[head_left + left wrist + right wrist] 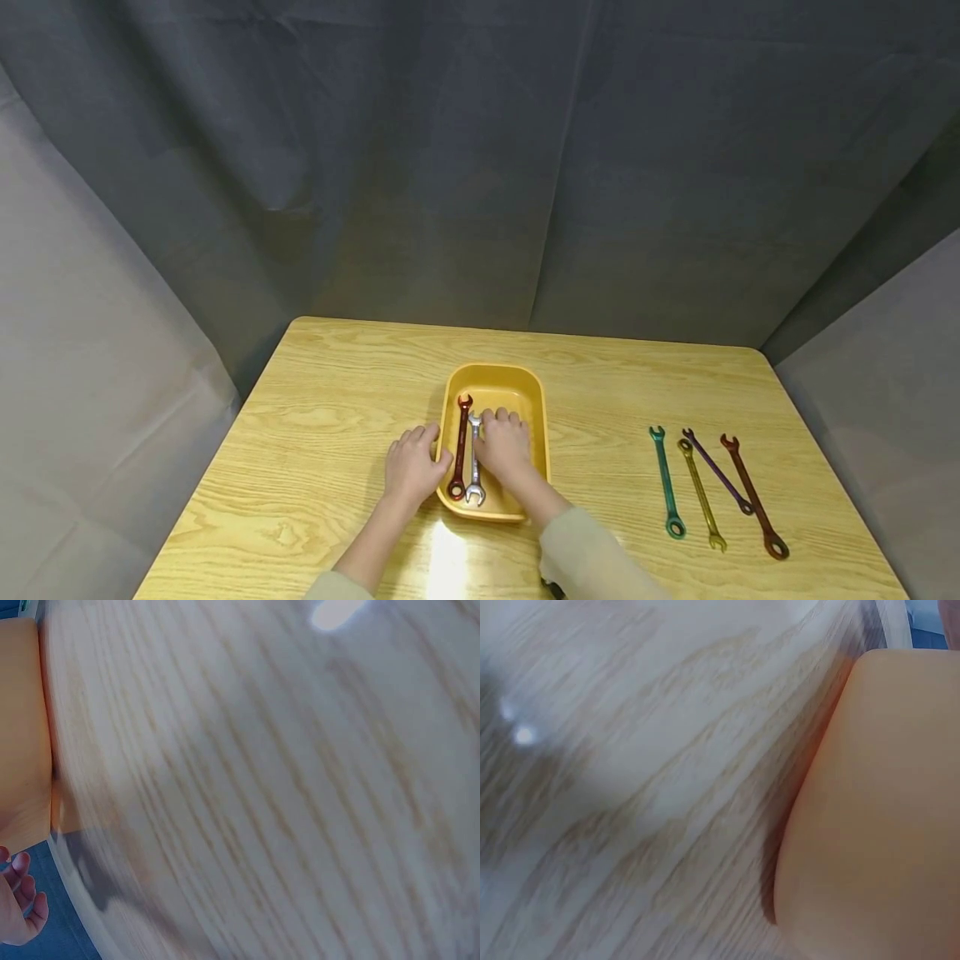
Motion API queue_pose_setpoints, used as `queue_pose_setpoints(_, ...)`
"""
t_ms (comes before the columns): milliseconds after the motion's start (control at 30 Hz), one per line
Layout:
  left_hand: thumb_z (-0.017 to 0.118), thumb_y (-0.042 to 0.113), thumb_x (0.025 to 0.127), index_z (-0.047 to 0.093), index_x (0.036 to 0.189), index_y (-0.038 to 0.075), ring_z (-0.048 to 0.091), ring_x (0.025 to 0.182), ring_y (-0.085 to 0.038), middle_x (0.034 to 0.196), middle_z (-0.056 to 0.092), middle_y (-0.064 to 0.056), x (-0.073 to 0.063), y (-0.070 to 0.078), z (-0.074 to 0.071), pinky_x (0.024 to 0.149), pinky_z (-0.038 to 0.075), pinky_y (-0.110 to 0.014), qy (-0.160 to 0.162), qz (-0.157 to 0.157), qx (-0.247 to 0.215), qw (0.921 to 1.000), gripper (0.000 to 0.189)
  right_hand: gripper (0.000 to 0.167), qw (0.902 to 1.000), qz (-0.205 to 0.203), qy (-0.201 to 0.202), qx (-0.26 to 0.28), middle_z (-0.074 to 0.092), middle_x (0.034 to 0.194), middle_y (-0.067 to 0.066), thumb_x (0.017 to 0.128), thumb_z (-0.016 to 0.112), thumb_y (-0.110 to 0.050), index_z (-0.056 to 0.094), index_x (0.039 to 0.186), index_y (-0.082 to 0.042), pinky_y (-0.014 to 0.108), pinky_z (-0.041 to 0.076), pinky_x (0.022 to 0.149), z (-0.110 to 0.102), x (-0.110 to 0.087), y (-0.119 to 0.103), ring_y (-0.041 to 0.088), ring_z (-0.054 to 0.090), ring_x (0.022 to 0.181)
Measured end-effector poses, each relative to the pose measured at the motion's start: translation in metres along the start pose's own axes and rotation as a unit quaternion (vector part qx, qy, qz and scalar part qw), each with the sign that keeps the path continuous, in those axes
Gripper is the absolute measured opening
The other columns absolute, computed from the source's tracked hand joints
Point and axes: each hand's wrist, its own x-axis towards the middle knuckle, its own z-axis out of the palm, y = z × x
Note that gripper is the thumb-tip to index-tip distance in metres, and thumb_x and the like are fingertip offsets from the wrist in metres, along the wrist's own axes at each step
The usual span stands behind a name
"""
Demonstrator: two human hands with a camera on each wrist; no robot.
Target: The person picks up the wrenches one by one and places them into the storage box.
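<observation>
A yellow tray (534, 400) stands on the table, and its outer wall (22, 727) shows in the left wrist view. My left hand (412, 467) is at the tray's left side, thumb at the rim, fingers loosely bent. Inside the tray my right hand (504, 450) reaches down, fingers bent, beside a silver open-end wrench (475, 458). Its thumb side lies right along the wrench's shaft; I cannot tell whether it pinches it. Left of the silver wrench lies a red combination wrench (461, 446), roughly parallel. The right wrist view shows just the tray's outside (877, 810) and table.
Several wrenches lie at the table's right: a green one (666, 483), a yellow one (701, 493), a small purple one (718, 471) and a dark red one (754, 497). Grey curtains (420, 167) hang behind the table (300, 450) and at both sides.
</observation>
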Motion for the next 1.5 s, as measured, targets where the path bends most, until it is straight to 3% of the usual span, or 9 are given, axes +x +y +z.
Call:
queue_pose_setpoints(267,0.059,0.030,0.078,0.060,0.111,0.012,0.057,0.084,-0.022,0.093,0.063,-0.004,-0.001,0.001,-0.002,0.072,0.045,-0.037,0.001,0.001,-0.008,1.0000,0.037,0.034,0.9993,-0.033,0.013,-0.013,0.058,0.095,0.010,0.074,0.067,-0.022,0.062,0.104,-0.007,0.046,0.041,0.084,-0.013,-0.004,0.011,0.028,0.053,0.089)
queue_pose_setpoints(600,0.059,0.029,0.078,0.060,0.109,0.011,0.056,0.081,-0.021,0.092,0.063,-0.003,-0.001,0.000,-0.001,0.069,0.044,-0.035,0.005,0.003,-0.005,1.0000,0.036,0.023,0.9941,-0.067,0.084,-0.016,0.057,0.089,0.008,0.069,0.064,-0.012,0.062,0.092,-0.007,0.046,0.041,0.083,-0.031,-0.006,0.031,0.027,0.053,0.085)
queue_pose_setpoints(1133,0.059,0.030,0.078,0.060,0.111,0.012,0.057,0.085,-0.022,0.095,0.063,-0.004,-0.001,0.001,-0.003,0.071,0.045,-0.037,-0.003,0.000,-0.002,1.0000,0.038,0.025,0.9938,-0.049,0.100,0.005,0.059,0.098,0.011,0.076,0.065,-0.013,0.061,0.099,-0.006,0.048,0.039,0.089,-0.050,-0.010,0.065,0.030,0.054,0.095)
queue_pose_setpoints(1500,0.059,0.030,0.078,0.060,0.112,0.011,0.057,0.085,-0.022,0.095,0.064,-0.005,-0.001,0.001,-0.004,0.071,0.045,-0.036,-0.002,0.004,-0.002,1.0000,0.039,0.026,0.9929,-0.014,0.116,0.020,0.059,0.099,0.014,0.077,0.065,-0.014,0.060,0.101,-0.005,0.051,0.037,0.089,-0.058,-0.011,0.090,0.035,0.053,0.096)
